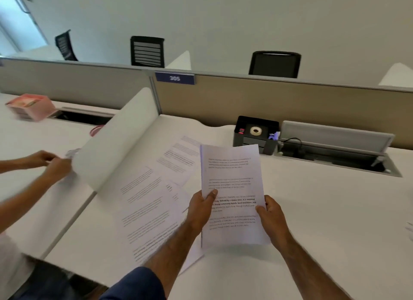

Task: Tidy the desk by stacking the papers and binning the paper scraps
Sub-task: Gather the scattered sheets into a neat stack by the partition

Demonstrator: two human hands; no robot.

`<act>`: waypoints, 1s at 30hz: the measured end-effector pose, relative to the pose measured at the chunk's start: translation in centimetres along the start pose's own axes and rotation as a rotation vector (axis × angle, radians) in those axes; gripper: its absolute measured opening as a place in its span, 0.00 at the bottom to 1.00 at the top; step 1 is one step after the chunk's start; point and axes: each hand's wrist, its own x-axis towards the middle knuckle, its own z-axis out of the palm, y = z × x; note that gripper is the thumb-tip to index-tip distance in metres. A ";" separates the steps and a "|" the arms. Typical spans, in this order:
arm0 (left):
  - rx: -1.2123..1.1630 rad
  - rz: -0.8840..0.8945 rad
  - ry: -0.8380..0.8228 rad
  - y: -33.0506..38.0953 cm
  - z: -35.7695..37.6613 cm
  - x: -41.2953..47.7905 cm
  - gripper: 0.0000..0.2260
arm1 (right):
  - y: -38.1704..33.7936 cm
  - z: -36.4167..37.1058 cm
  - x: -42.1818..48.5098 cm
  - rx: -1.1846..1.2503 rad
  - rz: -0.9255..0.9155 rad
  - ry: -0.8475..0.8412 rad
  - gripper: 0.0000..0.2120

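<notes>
A white desk fills the lower view, backed by a beige partition with a blue sign reading 305. A curved white divider separates it from the next desk on the left. Printed loose sheets lie fanned and overlapping on the desk, just right of the divider. The stack of printed papers is held above the desk, near its middle, beside the loose sheets. A black organiser stands against the partition behind the stack. The left hand grips the stack's left edge, thumb on top; the right hand grips its right edge. Another person's hands work behind the divider, blurred. A tape roll sits in the organiser.
</notes>
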 end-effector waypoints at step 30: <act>0.811 -0.204 0.356 -9.6 -23.2 -1.1 0.20 | -3.0 26.6 -3.0 -0.978 0.125 -0.163 0.19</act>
